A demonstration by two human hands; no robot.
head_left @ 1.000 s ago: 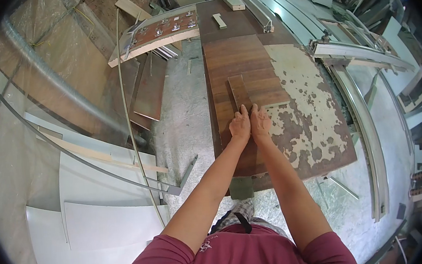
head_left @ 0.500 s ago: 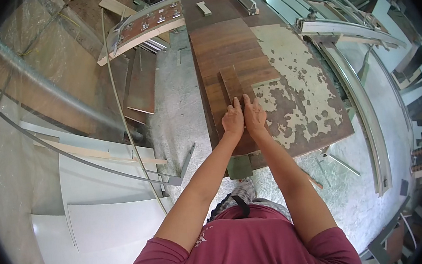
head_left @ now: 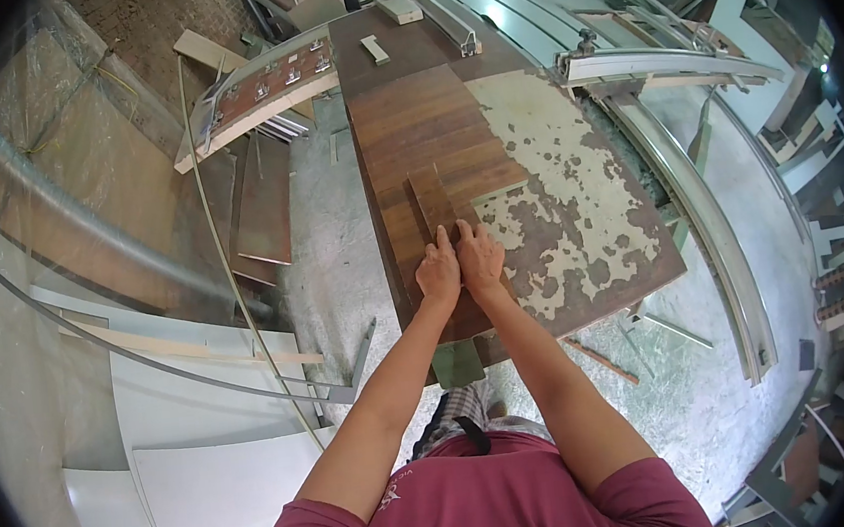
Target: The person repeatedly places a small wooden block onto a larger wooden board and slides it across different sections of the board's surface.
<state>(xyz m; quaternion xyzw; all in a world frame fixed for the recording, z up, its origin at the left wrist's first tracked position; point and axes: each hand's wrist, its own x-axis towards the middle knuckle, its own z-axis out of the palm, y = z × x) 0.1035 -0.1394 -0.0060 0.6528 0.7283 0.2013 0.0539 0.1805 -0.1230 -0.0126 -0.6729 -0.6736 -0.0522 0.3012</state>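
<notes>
A short brown wood strip (head_left: pixel 431 200) lies on a wood-grain panel (head_left: pixel 419 113) on the workbench. My left hand (head_left: pixel 439 270) and my right hand (head_left: pixel 481 258) rest side by side on the strip's near end. Each has its index finger stretched forward over the strip; the other fingers look curled, partly hidden. To the right of the panel, the bench top (head_left: pixel 578 210) is covered with patchy pale residue. Under the near edge of the bench shows a green block (head_left: pixel 458 364).
At the back of the bench lie a small pale block (head_left: pixel 375 50) and a metal rail (head_left: pixel 440 11). A hardware board (head_left: pixel 266 91) stands at the upper left. White sheets (head_left: pixel 211 493) lie at lower left, and long metal rails (head_left: pixel 703 209) run along the right.
The whole view has shifted, so the bench and hands appear further left and lower. Both hands remain on the strip, with little visible change in their pose.
</notes>
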